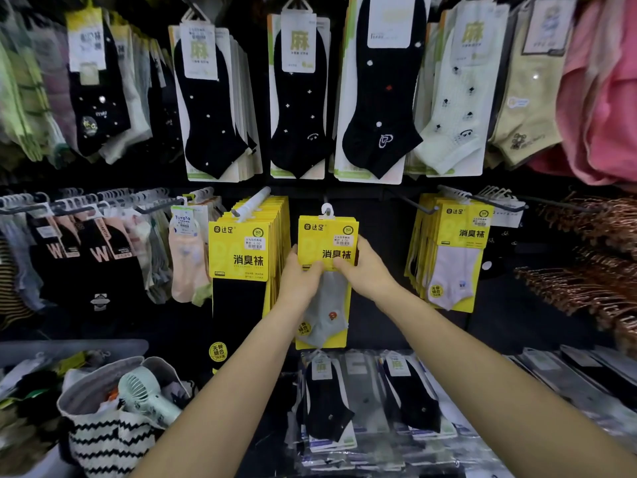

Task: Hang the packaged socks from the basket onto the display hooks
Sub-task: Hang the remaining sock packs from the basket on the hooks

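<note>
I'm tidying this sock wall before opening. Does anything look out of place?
A mint handheld fan lies in the bag at lower left among socks, not stock. The yellow pack both hands hold hangs straight.

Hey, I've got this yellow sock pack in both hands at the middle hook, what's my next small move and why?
Probably let go. The yellow sock pack, held by your left hand and right hand, already seems to hang by its white hanger on the hook, though the seating is hard to confirm.

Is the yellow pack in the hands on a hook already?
Cannot tell. Both hands hold the pack; its hanger hides any hook.
</note>
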A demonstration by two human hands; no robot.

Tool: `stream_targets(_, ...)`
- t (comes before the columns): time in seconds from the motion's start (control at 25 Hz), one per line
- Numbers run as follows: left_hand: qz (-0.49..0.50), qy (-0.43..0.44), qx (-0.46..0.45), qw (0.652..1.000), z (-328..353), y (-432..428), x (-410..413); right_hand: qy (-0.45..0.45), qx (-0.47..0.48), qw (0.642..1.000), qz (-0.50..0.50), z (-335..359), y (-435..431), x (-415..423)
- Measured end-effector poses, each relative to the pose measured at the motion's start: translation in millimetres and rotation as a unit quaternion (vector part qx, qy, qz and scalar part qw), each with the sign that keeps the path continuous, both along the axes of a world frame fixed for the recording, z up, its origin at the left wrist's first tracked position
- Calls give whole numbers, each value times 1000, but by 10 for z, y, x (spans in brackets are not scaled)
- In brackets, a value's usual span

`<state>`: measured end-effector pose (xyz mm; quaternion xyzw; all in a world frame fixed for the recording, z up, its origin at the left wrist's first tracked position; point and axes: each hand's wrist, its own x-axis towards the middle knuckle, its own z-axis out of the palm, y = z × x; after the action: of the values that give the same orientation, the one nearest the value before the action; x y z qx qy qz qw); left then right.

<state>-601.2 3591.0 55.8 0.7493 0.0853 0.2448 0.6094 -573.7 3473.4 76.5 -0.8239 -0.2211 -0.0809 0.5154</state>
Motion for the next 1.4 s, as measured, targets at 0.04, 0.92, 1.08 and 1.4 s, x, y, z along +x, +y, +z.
stream_targets(0.04,-2,8,-8,1000,-43,-7,-48,15,4,1000,7,-62,-45,-27)
stream_targets(0.92,-34,345,-34,937,-3205,-1430,-1934,341,-406,846,-65,-3221,-3486,-2044)
stream_targets(1.08,-108,374,0,921,-3359,-1547,-2023,358,-507,780,-77,-3439,-3651,-2115)
stream_targets(1.4,-112,416,-39,902,-3632,-1709,-2091,300,-521,797,-61,-3258,-3739,-1939)
